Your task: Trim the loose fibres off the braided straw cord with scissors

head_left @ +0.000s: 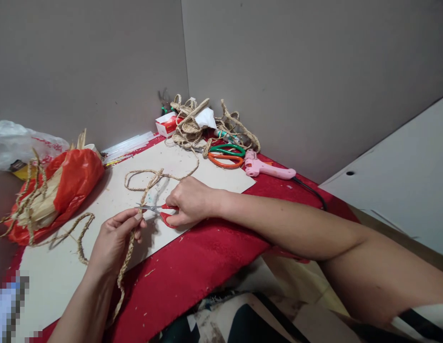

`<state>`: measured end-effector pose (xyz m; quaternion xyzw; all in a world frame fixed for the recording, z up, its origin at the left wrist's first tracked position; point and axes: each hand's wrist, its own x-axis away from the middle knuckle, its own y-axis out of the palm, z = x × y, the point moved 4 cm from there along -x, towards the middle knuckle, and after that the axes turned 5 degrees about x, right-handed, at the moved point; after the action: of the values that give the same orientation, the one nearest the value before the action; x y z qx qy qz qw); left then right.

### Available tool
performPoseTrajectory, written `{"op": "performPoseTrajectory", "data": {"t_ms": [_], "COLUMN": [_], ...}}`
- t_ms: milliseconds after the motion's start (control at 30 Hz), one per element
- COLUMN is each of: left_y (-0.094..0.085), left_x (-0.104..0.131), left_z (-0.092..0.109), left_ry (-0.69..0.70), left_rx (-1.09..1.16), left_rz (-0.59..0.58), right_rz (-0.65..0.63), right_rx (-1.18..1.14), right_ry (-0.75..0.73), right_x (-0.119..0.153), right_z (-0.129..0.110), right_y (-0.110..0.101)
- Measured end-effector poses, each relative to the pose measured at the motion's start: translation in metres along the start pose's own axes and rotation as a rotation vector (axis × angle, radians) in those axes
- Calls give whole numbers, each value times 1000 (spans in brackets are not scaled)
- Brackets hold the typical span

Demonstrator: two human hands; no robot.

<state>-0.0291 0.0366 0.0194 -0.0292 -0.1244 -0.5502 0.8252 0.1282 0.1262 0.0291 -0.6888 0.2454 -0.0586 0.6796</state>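
A braided straw cord [125, 259] passes through my left hand [117, 233], pinched between thumb and fingers, and its lower end hangs over the near edge of the table. My right hand [187, 202] is closed on the red handles of small scissors [154, 208]. Their blades point left and lie at the cord just above my left fingertips; whether the blades are parted is too small to tell. Beyond my hands the cord runs on in loops over a pale board [110, 190].
A red bag [78, 178] of straw lies at the left. At the back are a tangled cord pile [193, 124], orange-handled scissors [226, 161], green-handled scissors [228, 149], clear sticks [130, 145] and a pink glue gun [271, 170] with a black cable, on a red cloth [207, 257].
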Motion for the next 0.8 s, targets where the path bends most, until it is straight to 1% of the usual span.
{"op": "performPoseTrajectory", "data": {"t_ms": [600,800], "left_y": [-4,-4], "left_x": [-3,-3], "left_z": [-2,0], "left_ry": [-12,0], "left_rx": [33,32], "left_rz": [10,22], "right_rz": [-52,-20], "right_rx": [37,21], "right_ry": [-40,-61], "right_x": [1,0], "right_z": [0,1], "right_y": [-5,-3]}}
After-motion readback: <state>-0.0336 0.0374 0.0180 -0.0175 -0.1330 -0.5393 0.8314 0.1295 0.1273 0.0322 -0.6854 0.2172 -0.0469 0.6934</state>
